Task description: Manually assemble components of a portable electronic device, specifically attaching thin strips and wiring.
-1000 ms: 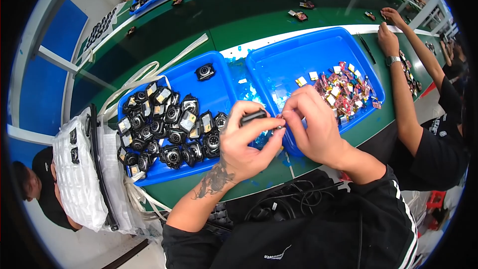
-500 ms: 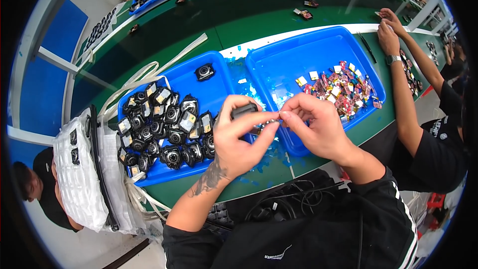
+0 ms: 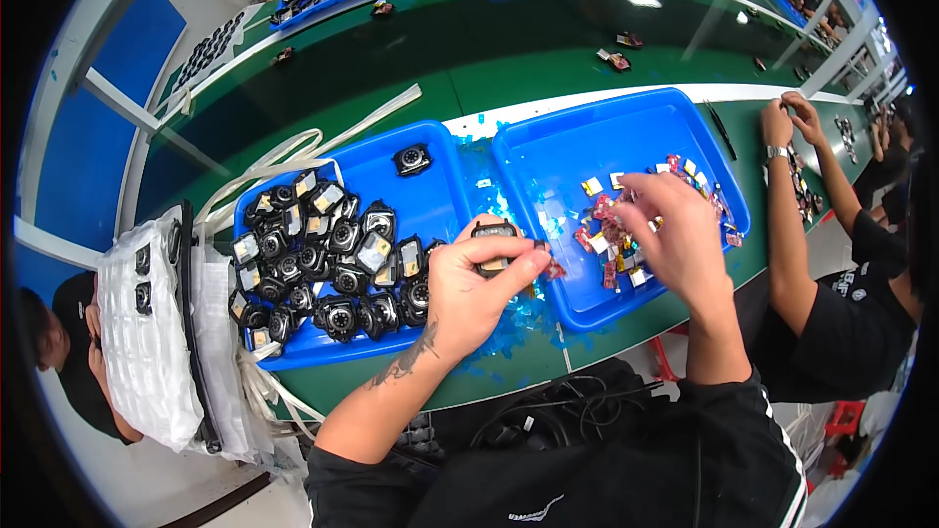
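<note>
My left hand (image 3: 465,291) is closed around a black watch housing (image 3: 496,231), and a small pinkish-red piece (image 3: 554,270) sticks out by its fingertips. My right hand (image 3: 693,252) is over the right blue tray (image 3: 577,142), its fingers apart above a pile of small red, white and yellow electronic parts (image 3: 608,240); part of the pile is hidden behind it. To the left, another blue tray (image 3: 364,181) holds several black watch housings (image 3: 337,279), heaped toward its near left. One lone housing (image 3: 412,158) lies near that tray's far right corner.
Blue film scraps (image 3: 509,318) litter the green bench between the trays. White straps (image 3: 293,152) lie beside the left tray; stacked white plastic trays (image 3: 152,342) stand farther left. A thin black tool (image 3: 721,129) rests right of the trays, near a co-worker's hands (image 3: 790,119). Parts (image 3: 616,61) sit on the green belt.
My right hand has left my left hand's fingertips and moved right over the pile, its fingers parting. My left hand still grips the watch housing. The view has shifted slightly.
</note>
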Motion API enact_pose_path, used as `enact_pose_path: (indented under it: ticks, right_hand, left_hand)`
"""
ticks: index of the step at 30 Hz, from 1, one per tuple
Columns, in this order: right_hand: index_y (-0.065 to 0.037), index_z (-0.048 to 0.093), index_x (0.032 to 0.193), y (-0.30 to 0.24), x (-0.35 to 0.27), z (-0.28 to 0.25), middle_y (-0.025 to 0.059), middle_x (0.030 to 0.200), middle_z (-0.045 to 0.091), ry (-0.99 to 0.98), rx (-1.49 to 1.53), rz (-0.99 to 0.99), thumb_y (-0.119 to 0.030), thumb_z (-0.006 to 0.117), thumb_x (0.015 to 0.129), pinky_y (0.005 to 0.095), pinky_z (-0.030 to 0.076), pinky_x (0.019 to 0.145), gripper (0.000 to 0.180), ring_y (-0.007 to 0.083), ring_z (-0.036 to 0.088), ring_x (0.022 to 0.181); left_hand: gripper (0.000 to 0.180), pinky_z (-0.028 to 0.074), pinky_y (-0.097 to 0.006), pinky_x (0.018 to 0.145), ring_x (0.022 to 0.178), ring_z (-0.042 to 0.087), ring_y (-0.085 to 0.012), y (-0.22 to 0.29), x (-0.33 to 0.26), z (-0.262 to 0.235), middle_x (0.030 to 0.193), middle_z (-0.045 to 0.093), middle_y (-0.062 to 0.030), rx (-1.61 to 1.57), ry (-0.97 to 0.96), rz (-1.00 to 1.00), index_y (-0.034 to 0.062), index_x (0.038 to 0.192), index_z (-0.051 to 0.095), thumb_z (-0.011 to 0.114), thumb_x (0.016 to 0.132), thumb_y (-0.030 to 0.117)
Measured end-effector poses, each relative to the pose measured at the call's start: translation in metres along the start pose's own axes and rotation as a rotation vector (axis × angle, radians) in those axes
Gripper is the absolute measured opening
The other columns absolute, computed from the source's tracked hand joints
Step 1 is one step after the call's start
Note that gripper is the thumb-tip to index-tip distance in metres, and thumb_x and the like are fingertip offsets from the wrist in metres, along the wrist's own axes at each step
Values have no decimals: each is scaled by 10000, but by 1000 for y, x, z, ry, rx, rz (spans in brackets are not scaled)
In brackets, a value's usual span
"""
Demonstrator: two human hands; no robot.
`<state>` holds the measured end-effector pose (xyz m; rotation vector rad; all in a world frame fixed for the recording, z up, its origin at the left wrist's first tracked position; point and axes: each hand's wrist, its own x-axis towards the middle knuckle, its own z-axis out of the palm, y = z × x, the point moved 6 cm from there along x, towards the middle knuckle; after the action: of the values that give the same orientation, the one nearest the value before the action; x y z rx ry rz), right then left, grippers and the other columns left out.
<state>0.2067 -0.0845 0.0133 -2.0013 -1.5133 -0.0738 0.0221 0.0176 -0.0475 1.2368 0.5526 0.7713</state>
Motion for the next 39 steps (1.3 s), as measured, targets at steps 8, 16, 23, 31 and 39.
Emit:
enact_pose_path:
  ticks: [8,16,23,31,39]
  right_hand:
    - [6,643,916,-42,7,35,31,825,635,-493,932,163,-90,648,921,228,496,627,96,67,596,732]
    - [-4,588,904,-41,6,45,-8,734,560,-782,1034,268,-147,580,975,231,458,600,159,55,523,663]
    - [-31,566,923,-40,7,52,-25,732,518,-814,938,222,-236,511,1015,230,440,588,231,45,498,665]
    - [-36,578,917,-41,11,61,-37,718,502,-875,1015,248,-278,495,1024,228,420,587,278,47,478,656]
    - [-51,554,934,-48,36,77,36,765,587,-562,548,6,-169,537,973,310,456,606,125,180,595,715]
  left_hand:
    - [144,504,-267,716,811,621,-149,23,-6,5,891,635,-72,425,-71,247,20,830,742,828,730,77]
    - [168,507,-276,705,809,613,-161,31,-9,9,831,641,-68,590,-63,436,30,805,741,839,671,14]
    - [172,505,-276,695,809,611,-164,30,-7,6,837,639,-68,602,-44,429,39,804,737,841,668,24]
    - [193,494,-295,593,741,623,-195,53,-13,3,860,606,-63,882,8,786,59,824,733,836,660,53]
    - [197,472,-293,527,673,612,-203,56,-23,10,855,579,-65,978,47,994,62,817,722,829,653,45]
